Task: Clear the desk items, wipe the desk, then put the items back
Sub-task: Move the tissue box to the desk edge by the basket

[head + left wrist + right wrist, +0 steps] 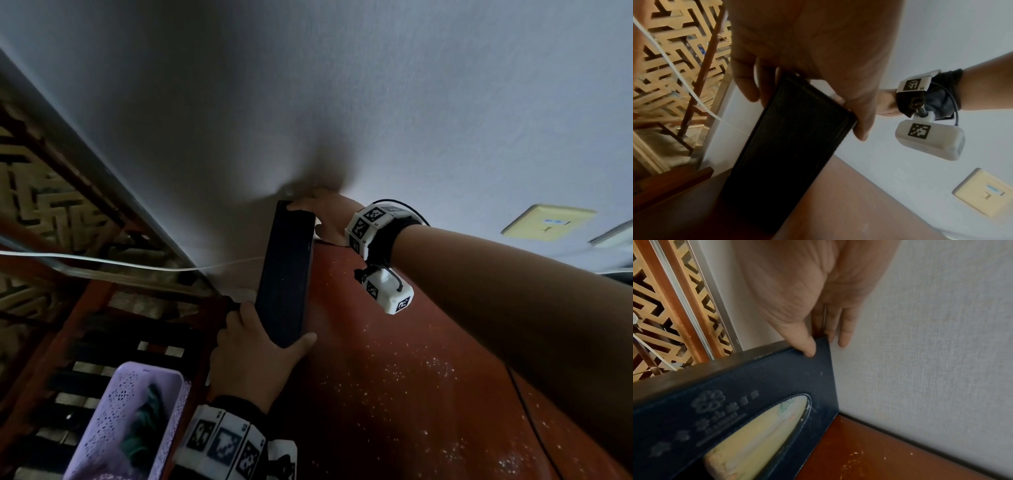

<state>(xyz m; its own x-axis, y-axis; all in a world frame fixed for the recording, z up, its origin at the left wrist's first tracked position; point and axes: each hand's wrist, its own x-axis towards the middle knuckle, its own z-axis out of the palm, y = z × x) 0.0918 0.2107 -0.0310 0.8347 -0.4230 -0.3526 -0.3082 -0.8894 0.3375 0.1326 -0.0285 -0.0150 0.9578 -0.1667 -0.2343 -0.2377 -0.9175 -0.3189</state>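
A dark navy tissue box (284, 274) with an oval opening (764, 426) is held on its side at the desk's far left corner, close to the white wall. My left hand (260, 346) grips its near end, thumb on one face and fingers on the other. My right hand (317, 209) pinches the far end, the thumb (807, 347) on the printed face and the fingers behind it against the wall. The red-brown desk (394, 394) carries white specks. Whether the box touches the desk is unclear.
A lavender perforated basket (102, 428) with something dark green inside sits low at the left, beyond the desk edge. A white cable (102, 262) runs across a wooden lattice screen (37, 198). A yellow wall plate (548, 222) is at the right. A thin black cord (527, 411) crosses the desk.
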